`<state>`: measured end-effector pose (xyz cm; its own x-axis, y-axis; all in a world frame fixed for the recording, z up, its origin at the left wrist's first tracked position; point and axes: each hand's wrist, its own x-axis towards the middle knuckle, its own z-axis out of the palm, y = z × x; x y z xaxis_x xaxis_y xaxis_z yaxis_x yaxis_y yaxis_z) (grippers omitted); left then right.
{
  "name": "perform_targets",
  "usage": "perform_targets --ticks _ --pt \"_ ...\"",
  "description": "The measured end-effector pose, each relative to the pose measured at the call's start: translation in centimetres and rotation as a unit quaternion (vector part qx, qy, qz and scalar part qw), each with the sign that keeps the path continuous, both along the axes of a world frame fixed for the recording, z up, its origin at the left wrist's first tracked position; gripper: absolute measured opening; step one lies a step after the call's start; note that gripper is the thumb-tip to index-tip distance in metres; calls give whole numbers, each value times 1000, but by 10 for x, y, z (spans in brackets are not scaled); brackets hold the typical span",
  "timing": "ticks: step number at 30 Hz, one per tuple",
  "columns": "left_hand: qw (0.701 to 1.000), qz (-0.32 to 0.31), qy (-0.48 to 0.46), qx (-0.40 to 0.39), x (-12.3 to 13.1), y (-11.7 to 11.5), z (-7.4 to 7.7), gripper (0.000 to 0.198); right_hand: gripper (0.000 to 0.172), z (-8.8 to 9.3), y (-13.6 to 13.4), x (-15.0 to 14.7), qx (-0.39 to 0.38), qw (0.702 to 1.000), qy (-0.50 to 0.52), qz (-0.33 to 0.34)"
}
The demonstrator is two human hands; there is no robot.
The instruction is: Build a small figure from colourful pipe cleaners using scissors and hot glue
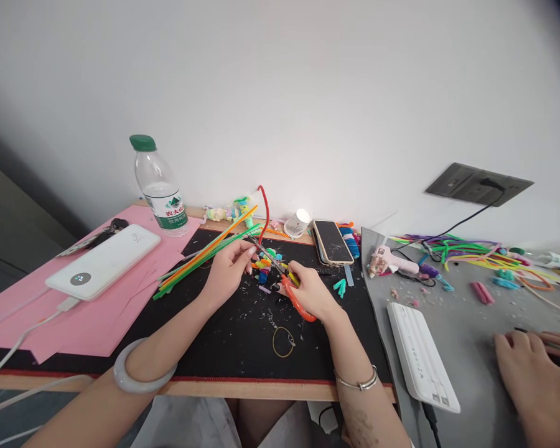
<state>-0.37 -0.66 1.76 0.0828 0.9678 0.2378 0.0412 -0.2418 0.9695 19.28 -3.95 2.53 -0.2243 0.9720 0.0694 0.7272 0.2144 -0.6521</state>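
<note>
My right hand (pixel 308 289) is wrapped round scissors with orange handles (pixel 298 305), their metal blades pointing up and left towards my other hand. Thumb and fingers of my left hand (pixel 228 269) are pinched together at the lower end of a red pipe cleaner (pixel 265 208), which stands up and bends over at its top. The blades pass close to these fingertips; whether they touch the pipe cleaner I cannot tell. Small colourful pipe-cleaner pieces (pixel 264 274) lie behind the scissors, partly hidden. Left of my left hand lie long green and orange pipe cleaners (pixel 186 270).
On the left are a water bottle (pixel 161 193), a white power bank (pixel 103 261) and pink paper (pixel 98 323). A phone (pixel 332 242) and paper cup (pixel 297 224) stand behind. Rightward lie a glue gun (pixel 394 261), another power bank (pixel 422 354) and another person's hands (pixel 536 373).
</note>
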Motion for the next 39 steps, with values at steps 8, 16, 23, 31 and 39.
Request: perform_targets --ticks 8,16,23,31,39 --pt "1000 -2 15 -4 0 -1 2 17 33 -1 2 0 7 1000 17 15" --pt "999 -23 30 -19 -1 0 3 19 27 -5 2 3 9 999 30 37" --pt "998 -33 36 -26 -2 2 1 23 25 -11 5 3 39 999 13 4" --pt "999 -28 7 -43 -1 2 -1 26 23 -14 12 13 71 976 -77 -189" --pt "998 -22 3 -51 1 2 0 27 21 -22 17 20 56 956 -101 -271"
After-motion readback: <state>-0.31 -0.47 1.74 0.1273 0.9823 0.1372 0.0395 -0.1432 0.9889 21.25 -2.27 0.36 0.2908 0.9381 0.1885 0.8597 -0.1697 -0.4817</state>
